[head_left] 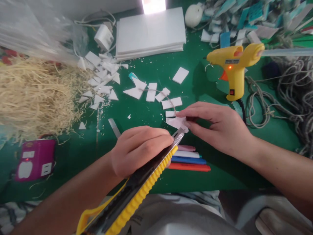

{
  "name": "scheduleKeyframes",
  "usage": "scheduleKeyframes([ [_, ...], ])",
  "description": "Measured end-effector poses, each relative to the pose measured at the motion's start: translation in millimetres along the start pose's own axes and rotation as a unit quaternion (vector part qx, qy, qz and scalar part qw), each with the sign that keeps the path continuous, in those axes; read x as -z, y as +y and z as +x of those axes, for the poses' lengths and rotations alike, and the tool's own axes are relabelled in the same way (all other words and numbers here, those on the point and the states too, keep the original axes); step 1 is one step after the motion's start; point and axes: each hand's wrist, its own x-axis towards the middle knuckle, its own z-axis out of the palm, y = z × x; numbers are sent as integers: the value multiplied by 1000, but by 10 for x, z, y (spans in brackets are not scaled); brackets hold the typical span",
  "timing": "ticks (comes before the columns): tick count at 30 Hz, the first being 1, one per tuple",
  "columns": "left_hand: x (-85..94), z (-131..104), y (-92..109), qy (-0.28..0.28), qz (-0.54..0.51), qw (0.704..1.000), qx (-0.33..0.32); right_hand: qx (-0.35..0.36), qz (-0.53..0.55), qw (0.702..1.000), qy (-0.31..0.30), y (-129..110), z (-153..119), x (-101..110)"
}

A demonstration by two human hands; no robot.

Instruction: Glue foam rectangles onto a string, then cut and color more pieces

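My left hand (143, 148) is wrapped round a yellow and black utility knife (146, 179), its blade tip touching a small white star-like piece (178, 122). Between the thumb and forefinger of my right hand (215, 127) is the edge of that white piece. A thin cord (162, 93) curves from it to the upper left, past several white rectangles (171, 103) and another star-shaped piece (135, 91). Under the blade and my left fingers lie pink, white, blue and red markers (190, 167).
A yellow glue gun (233, 63) stands at the right beside tangled grey cord (290, 88). White boards (151, 32) are stacked at the back. White scraps (102, 73), straw (36, 94) and a magenta box (35, 160) are on the left.
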Motion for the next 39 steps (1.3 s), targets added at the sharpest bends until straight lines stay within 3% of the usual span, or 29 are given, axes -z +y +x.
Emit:
scheduleKeyframes([
  [2,-34,-3,-1,55,-7,998,-42,-6,0,1000,-3,-2,3,2],
  [7,13,49,68,-27,-7,1000,7,-28,18,999,-8,-12,2,15],
  [11,50,88,81,-23,-29,999,32,-39,37,999,-8,-21,1,19],
  [14,11,87,71,5,-15,998,59,-55,55,997,-12,-27,1,17],
  [18,-122,49,39,91,-2,995,43,-69,86,994,-14,-41,-3,16],
  [20,-177,34,22,104,-1,994,44,-75,94,993,-14,-50,-5,16],
  [25,-152,61,11,79,6,996,28,-78,112,991,-17,-65,-4,15],
  [30,-29,126,39,-12,11,999,41,-83,129,988,-24,-60,-5,17],
  [36,-65,112,23,2,0,999,34,-104,156,982,-25,-63,-11,6],
  [39,-123,75,-11,37,2,999,23,-108,164,980,-20,-69,-8,0],
])
